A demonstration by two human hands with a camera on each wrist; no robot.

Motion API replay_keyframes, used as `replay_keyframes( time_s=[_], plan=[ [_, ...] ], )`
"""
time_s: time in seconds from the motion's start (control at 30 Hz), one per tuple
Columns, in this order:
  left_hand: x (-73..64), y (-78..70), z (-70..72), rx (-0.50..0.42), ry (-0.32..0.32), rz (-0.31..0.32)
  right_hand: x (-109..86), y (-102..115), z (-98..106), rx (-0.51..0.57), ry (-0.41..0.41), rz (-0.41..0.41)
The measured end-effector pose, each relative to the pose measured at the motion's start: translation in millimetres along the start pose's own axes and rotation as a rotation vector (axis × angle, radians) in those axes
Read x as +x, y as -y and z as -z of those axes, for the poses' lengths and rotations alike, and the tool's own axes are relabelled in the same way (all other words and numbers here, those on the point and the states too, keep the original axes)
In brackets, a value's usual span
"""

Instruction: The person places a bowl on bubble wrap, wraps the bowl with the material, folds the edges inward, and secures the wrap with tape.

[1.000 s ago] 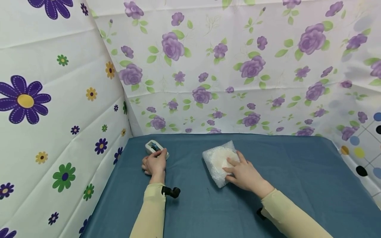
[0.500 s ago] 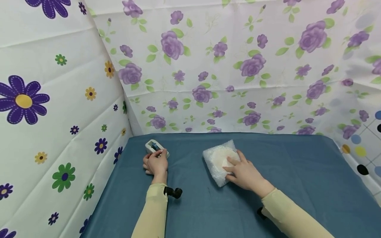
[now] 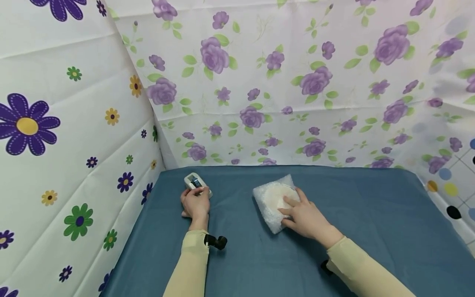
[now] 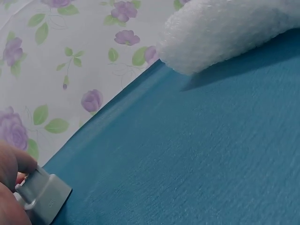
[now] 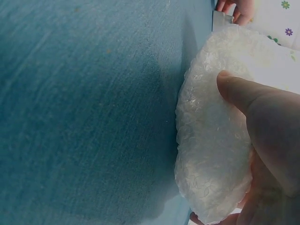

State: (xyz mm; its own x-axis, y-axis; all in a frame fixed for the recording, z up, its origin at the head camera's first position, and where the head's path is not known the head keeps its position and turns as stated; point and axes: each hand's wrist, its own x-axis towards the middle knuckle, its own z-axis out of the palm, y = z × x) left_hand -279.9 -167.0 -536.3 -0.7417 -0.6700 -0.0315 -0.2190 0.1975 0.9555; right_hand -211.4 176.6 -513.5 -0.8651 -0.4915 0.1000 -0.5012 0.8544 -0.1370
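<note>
My left hand has its fingers curled at the near end of a small white tape dispenser, which has a dark bluish part in its hollow. In the left wrist view, the fingertips touch the pale stepped end of the dispenser. Whether they also pinch a strip of tape cannot be made out. My right hand holds a bubble-wrapped packet with a round cream-coloured thing inside. In the right wrist view, the thumb presses the packet's side, and other fingertips reach round its lower end.
A blue cloth covers the table. Floral sheets rise behind and at the left, and a dotted sheet stands at the right. A small black camera sits on each wrist.
My left hand and the tape dispenser have shifted slightly to the right, and the dispenser's far end has turned a little. The right hand and bubble-wrapped packet have stayed in place.
</note>
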Motion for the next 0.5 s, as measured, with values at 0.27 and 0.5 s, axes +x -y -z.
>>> replay_keyframes(
  time_s=[0.27,0.5],
  plan=[
    [3.7,-5.6,9.1,0.013,0.033,-0.042,0.6,-0.7,0.5,0.003,-0.002,0.008],
    [-0.5,-8.7,13.2,-0.132,0.115,0.023,0.4,-2.1,-1.3,0.005,-0.012,0.013]
  ],
)
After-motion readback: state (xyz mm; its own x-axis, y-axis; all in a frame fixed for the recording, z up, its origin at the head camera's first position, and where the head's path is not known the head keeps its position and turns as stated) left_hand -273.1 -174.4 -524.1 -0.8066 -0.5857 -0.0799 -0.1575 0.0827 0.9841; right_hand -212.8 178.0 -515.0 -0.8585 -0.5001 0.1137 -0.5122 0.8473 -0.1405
